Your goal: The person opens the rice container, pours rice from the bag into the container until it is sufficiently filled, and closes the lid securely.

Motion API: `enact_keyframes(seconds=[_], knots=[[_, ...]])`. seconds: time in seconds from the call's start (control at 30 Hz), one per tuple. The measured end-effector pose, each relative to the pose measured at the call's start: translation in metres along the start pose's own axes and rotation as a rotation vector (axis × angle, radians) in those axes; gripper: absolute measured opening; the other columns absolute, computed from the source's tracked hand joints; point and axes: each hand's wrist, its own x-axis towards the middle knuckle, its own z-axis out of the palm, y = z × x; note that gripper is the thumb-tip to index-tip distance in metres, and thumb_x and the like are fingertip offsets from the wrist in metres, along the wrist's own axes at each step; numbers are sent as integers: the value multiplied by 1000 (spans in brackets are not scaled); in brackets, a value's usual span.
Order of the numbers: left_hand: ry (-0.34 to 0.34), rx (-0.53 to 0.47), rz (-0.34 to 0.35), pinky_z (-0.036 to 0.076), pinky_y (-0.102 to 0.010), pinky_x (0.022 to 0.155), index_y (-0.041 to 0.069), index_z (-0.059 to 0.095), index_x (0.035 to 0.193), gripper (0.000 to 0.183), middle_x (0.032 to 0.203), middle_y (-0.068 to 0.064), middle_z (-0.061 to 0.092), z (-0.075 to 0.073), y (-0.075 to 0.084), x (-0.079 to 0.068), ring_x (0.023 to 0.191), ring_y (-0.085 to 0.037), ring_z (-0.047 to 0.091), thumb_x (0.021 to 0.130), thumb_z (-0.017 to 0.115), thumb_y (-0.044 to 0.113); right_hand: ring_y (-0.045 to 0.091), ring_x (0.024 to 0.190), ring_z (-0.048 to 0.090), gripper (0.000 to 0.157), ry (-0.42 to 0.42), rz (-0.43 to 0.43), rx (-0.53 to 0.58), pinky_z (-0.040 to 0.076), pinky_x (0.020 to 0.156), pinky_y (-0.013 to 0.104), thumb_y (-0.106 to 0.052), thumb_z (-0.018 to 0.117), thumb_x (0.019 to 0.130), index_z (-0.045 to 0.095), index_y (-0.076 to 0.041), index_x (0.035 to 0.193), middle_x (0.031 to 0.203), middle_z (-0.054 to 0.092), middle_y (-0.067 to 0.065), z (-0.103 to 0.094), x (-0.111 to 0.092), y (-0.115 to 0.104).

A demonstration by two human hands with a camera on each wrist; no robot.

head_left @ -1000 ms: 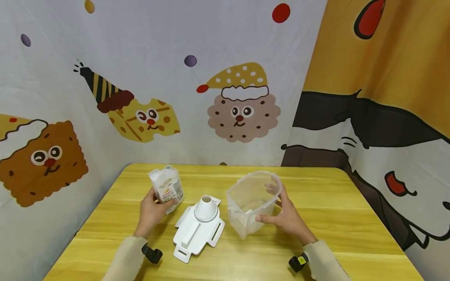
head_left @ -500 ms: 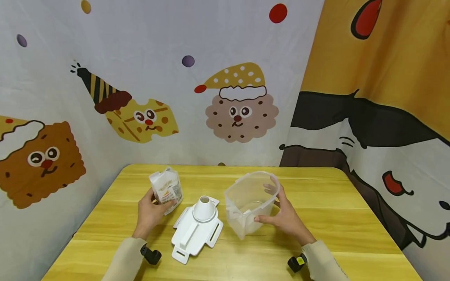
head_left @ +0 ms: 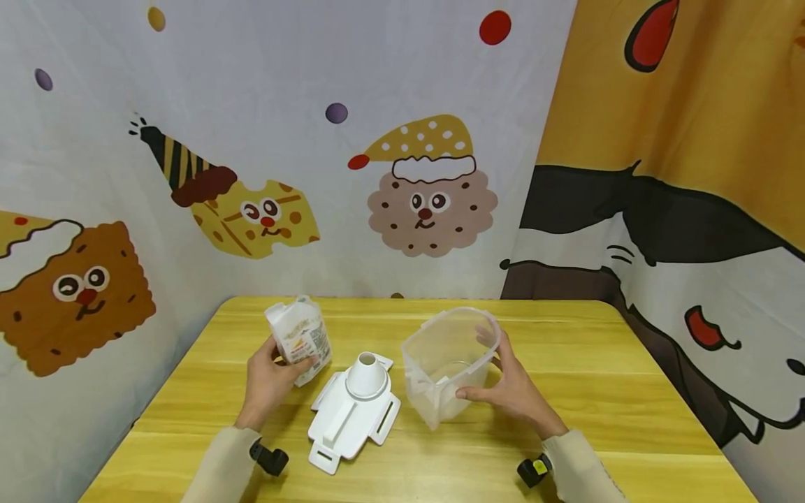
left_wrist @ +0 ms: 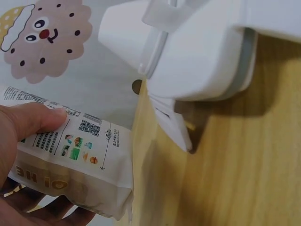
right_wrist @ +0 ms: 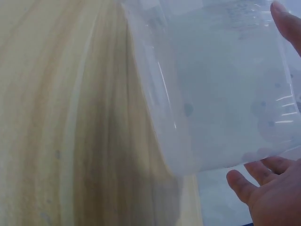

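In the head view my left hand (head_left: 267,385) grips a white printed packet (head_left: 303,342) from its near side, thumb across the front, and the packet leans to the left. The left wrist view shows a QR code and small food pictures on the packet (left_wrist: 80,150). My right hand (head_left: 520,392) holds a translucent plastic container (head_left: 434,349) at its right side, thumb on the near wall and fingers behind. The container's mouth tilts up toward me. Between the hands lies a white lid (head_left: 352,416) with a cone-shaped spout and slotted side flaps.
All of this is on or over a yellow wood-grain table (head_left: 566,349). Behind it hangs a curtain (head_left: 270,84) with cartoon biscuits and cheese. Black wrist cameras (head_left: 270,459) sit at both cuffs.
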Motion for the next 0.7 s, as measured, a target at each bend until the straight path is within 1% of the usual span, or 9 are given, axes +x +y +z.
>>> enact_keyframes(seconds=[0.07, 0.2, 0.3, 0.43, 0.5, 0.57, 0.63, 0.67, 0.7], knots=[[1, -4, 16, 60, -38, 87, 10, 59, 138, 59, 128, -20, 67, -1, 3, -1, 116, -35, 66, 85, 85, 16, 43, 149, 33, 134, 6, -6, -3, 33, 113, 73, -25, 96, 71, 1, -38, 164, 167, 27, 14, -2, 0, -1], [0, 2, 36, 59, -29, 82, 11, 60, 136, 58, 124, -19, 68, -5, 8, -2, 112, -33, 67, 84, 86, 18, 42, 151, 29, 139, 18, -11, -7, 33, 114, 71, -22, 97, 69, -3, -40, 164, 171, 17, 12, -6, 0, -3], [-6, 5, 46, 58, -26, 79, 12, 61, 136, 58, 122, -17, 69, -8, 14, -3, 108, -32, 68, 84, 86, 20, 41, 153, 25, 142, 24, -31, -18, 31, 114, 72, -19, 97, 68, -5, -39, 164, 172, 11, 8, -10, -1, -6], [-17, 7, 64, 57, -25, 76, 12, 61, 135, 58, 120, -17, 69, -12, 22, -6, 104, -30, 68, 84, 86, 22, 40, 155, 21, 142, 33, -87, -47, 29, 116, 70, -18, 97, 66, -3, -34, 165, 173, 10, 2, -14, 0, -13], [-21, 8, 73, 57, -24, 75, 12, 61, 135, 58, 120, -17, 69, -15, 26, -7, 102, -29, 68, 84, 86, 22, 38, 156, 18, 141, 39, -112, -64, 29, 124, 55, -19, 97, 66, -1, -32, 166, 173, 9, -2, -16, 1, -18], [-23, 12, 83, 57, -22, 73, 12, 61, 135, 58, 120, -17, 69, -17, 29, -8, 100, -29, 68, 83, 87, 22, 33, 158, 16, 138, 48, -129, -77, 25, 128, 35, -20, 97, 66, 2, -30, 166, 173, 10, -4, -18, 1, -23], [-23, 16, 99, 56, -21, 73, 12, 61, 135, 59, 119, -17, 69, -18, 33, -10, 98, -27, 67, 83, 87, 22, 27, 159, 15, 135, 58, -146, -80, 18, 124, 16, -20, 96, 67, 5, -27, 166, 173, 11, -6, -19, 1, -29], [-24, 18, 107, 56, -21, 72, 11, 62, 135, 59, 119, -17, 69, -19, 34, -10, 97, -26, 67, 83, 87, 22, 23, 159, 14, 133, 62, -154, -81, 16, 121, 9, -20, 96, 68, 7, -26, 166, 173, 11, -6, -20, 1, -33], [-24, 21, 115, 56, -21, 71, 11, 62, 134, 58, 118, -17, 70, -20, 35, -11, 96, -26, 67, 82, 88, 22, 20, 159, 14, 131, 64, -165, -81, 14, 120, 7, -20, 95, 68, 9, -25, 166, 173, 12, -6, -20, 1, -36]])
